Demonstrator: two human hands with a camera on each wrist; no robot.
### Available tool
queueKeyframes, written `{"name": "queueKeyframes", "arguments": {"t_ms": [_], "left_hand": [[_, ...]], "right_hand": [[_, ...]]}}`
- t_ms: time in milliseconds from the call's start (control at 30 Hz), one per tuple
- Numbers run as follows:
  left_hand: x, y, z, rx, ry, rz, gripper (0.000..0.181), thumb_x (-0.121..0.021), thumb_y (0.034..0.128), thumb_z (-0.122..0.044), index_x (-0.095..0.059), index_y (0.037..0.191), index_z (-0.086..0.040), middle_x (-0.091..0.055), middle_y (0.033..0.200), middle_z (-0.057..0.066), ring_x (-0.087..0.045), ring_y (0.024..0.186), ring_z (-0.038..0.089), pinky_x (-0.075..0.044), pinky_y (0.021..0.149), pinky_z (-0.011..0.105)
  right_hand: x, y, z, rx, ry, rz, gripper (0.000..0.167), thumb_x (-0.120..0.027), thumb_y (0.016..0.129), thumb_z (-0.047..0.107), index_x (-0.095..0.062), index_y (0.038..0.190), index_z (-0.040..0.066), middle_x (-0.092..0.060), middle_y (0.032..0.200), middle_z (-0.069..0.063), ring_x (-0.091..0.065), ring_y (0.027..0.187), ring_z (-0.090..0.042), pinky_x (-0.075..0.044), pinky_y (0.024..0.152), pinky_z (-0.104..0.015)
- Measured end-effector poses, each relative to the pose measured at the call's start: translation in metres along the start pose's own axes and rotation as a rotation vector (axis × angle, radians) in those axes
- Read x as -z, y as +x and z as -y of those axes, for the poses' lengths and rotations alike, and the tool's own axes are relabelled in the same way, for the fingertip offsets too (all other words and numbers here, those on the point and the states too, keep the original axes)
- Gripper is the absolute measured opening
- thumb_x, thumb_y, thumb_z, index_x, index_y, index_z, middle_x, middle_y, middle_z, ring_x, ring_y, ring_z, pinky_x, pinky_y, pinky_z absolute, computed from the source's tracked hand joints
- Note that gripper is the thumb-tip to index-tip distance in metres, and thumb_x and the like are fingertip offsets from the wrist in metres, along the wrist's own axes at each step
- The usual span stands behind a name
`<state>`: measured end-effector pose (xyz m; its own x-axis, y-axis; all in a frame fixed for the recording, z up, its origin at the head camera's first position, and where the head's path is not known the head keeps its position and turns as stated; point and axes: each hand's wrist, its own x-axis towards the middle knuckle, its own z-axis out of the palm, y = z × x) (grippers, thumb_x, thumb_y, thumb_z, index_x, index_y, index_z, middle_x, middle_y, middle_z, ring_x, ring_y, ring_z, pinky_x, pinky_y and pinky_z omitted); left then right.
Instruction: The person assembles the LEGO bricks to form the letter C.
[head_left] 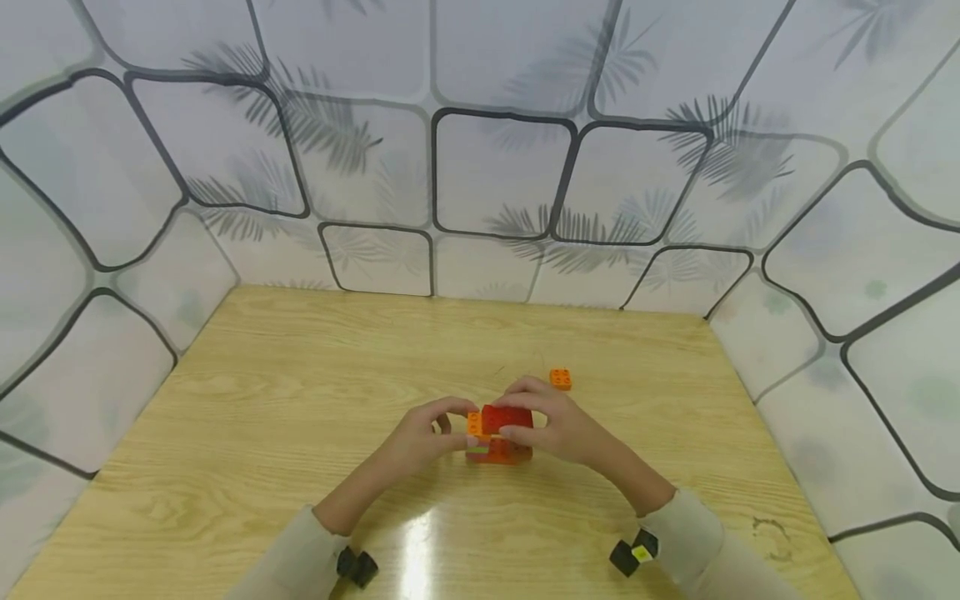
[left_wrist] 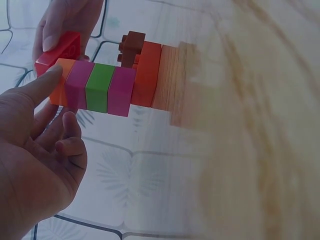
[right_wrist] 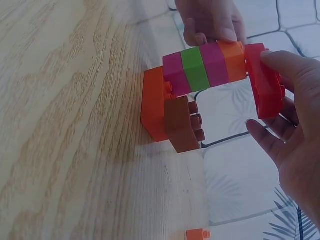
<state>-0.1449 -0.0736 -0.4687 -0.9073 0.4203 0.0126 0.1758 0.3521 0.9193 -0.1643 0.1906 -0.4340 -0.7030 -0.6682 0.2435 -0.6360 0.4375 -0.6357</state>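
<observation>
- On the wooden tabletop stood a brick column.
- Left hand pinched its top.
- Right hand pinched a red brick, apparently being seated there; pressing evenly seemed called for.
- Loose orange brick lay beyond.

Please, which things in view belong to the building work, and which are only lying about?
In the work:
red block, held by the right fingers
orange-magenta-green column, pinched by the left fingers
brown block
red-orange base block

Lying about:
loose orange block, apart on the table; perhaps a spare
</observation>
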Motion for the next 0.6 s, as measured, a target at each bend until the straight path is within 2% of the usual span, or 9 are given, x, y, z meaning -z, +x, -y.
{"name": "queueKeyframes", "arguments": {"t_ms": [267,600], "left_hand": [[-0.0006,0.0005,0.0002,-0.003,0.006,-0.006,0.040,-0.078,0.0885,-0.040,-0.066,0.125,-0.027,-0.067,0.121,-0.003,-0.052,0.088,0.021,-0.045,0.059,0.026],[-0.0009,0.0000,-0.0014,0.010,-0.002,-0.012,0.038,-0.078,0.0882,-0.038,-0.066,0.123,-0.027,-0.067,0.123,-0.003,-0.052,0.087,0.020,-0.044,0.058,0.026]], "right_hand": [[-0.0008,0.0014,0.0019,0.055,-0.037,-0.013,0.033,-0.075,0.092,0.025,-0.072,0.123,0.014,-0.060,0.119,0.002,-0.056,0.105,-0.013,-0.055,0.085,-0.028],[-0.0026,0.0012,0.0024,0.028,-0.029,-0.014,0.032,-0.076,0.091,0.020,-0.072,0.122,0.012,-0.060,0.117,0.002,-0.055,0.105,-0.013,-0.054,0.085,-0.027]]}}
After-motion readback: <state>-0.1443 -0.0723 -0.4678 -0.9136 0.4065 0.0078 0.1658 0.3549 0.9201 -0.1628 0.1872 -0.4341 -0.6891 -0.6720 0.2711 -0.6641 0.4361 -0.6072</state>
